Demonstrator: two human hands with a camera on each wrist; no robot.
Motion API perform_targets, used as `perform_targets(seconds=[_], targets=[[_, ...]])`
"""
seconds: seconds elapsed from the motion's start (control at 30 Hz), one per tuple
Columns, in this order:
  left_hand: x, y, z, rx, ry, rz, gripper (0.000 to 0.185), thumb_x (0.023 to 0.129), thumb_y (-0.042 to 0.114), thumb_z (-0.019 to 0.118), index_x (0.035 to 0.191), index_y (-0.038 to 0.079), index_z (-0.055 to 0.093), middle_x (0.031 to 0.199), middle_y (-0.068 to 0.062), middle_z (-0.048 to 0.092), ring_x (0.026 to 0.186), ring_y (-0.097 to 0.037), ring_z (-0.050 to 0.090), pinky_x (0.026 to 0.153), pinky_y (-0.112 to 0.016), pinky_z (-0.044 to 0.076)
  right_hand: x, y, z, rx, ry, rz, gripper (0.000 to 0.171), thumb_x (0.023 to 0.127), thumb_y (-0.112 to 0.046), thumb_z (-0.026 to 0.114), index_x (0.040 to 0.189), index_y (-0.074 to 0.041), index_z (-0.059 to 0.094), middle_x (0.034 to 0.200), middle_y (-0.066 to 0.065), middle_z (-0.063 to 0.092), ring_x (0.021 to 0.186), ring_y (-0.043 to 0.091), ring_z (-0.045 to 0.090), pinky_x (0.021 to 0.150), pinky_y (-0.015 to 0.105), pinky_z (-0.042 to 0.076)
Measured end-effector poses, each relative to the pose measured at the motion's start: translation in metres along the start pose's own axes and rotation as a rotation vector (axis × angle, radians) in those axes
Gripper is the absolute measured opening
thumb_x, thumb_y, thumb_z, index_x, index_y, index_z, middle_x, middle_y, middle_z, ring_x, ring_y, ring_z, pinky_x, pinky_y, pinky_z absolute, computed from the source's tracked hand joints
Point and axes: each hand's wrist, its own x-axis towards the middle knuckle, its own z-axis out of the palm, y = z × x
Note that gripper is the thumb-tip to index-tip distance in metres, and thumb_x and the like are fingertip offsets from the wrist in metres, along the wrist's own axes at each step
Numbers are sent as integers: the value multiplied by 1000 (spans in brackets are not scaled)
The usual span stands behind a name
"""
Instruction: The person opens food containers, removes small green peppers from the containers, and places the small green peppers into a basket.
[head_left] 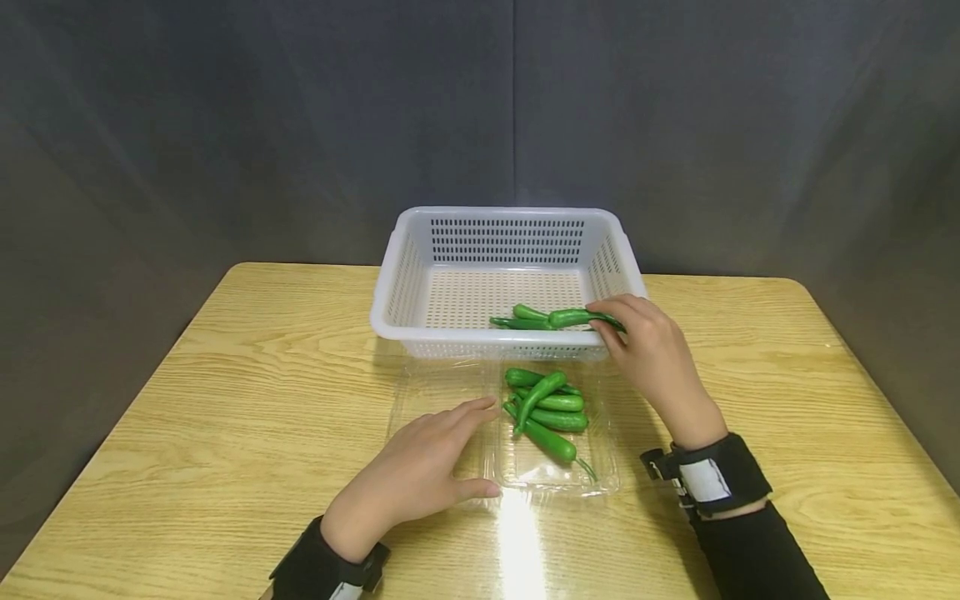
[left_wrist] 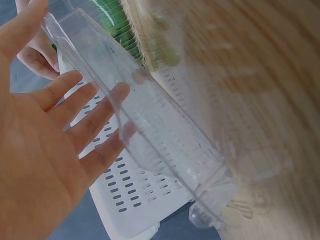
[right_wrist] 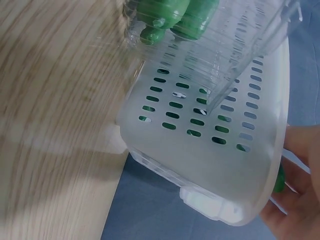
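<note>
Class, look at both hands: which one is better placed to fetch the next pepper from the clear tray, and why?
Probably the left hand: it lies open beside the clear tray and its peppers, holding nothing. The right hand grips a pepper over the basket.

Both hands are bare. The right hand (head_left: 656,354), at centre right of the head view, has a black wrist strap (head_left: 712,479) with a white rectangular patch above a black sleeve (head_left: 757,554). The left hand (head_left: 420,475), at lower centre, wears a matching black strap (head_left: 322,571) at the bottom edge.

table (right_wrist: 55,100): motion-blurred | pepper (right_wrist: 278,179): mostly hidden behind basket (right_wrist: 235,165) rim
</note>
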Motion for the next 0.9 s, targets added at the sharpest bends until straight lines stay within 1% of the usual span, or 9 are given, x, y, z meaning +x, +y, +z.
perform_targets(seconds=[0.1,0.33,0.6,0.9], targets=[[0,0,0,-2,-3,0,84,85,55,71,153,17,38,158,1,34,140,-23,40,110,-50,36,-1,0,0,-6,-9,4,19,86,2,74,105,2,72,104,15,68,94,33,65,75,47,55],[0,1,0,-1,-4,-1,85,84,55,71,153,17,38,158,0,33,140,-23,39,111,-51,36,-1,-1,1,-8,-35,29,21,88,6,70,109,3,72,106,16,67,98,35,64,82,50,54],[0,1,1,-3,-5,-2,84,85,54,72,152,18,39,158,0,34,139,-23,40,110,-50,37,-1,-1,0,-20,-51,41,22,87,6,70,109,1,72,104,17,70,95,35,65,80,50,54],[0,1,0,-3,-2,2,84,85,54,72,153,16,38,158,0,34,139,-23,40,110,-50,37,0,-1,0,6,-46,41,18,88,7,68,105,2,73,101,18,71,95,35,65,81,51,54]])
